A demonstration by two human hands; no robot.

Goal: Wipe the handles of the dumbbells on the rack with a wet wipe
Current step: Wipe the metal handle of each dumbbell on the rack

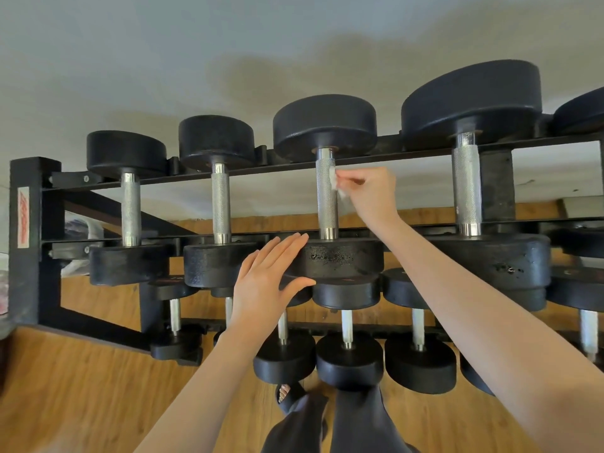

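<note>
Several black dumbbells with knurled steel handles lie across the top tier of a black rack (36, 204). My right hand (369, 194) pinches a small white wet wipe (335, 179) against the right side of the third dumbbell's handle (327, 197), near its far end. My left hand (271, 276) lies flat with straight fingers on the near head (340, 259) of that same dumbbell. Handles of the neighbouring dumbbells stand at left (221, 204) and right (465, 188).
A lower tier holds several smaller dumbbells (348, 354) just in front of my legs. The floor is wooden (81, 387) and a pale wall rises behind the rack. My foot in a dark sandal (287, 395) shows below the lower tier.
</note>
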